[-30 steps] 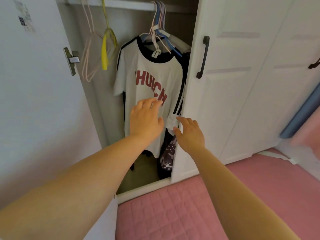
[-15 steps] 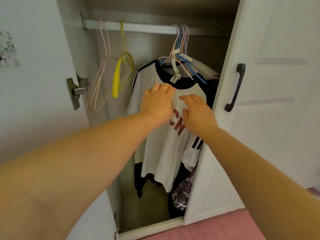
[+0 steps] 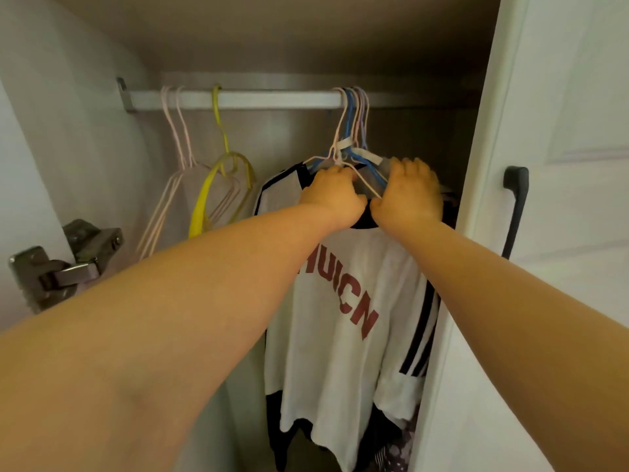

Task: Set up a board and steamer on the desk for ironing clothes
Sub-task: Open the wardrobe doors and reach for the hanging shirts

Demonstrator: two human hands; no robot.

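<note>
Both hands are up at the hanger shoulders: the left hand (image 3: 332,195) and right hand (image 3: 410,194) curl onto the white T-shirt (image 3: 343,311) hanging from the wardrobe rail (image 3: 258,98). Light, limp cloth; best lifted by its hanger.

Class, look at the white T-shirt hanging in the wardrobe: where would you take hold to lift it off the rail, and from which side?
Probably grip the hanger shoulders at the T-shirt collar, from the open front, as the left hand and right hand do; its hook loops over the rail, so lift upward.
</note>
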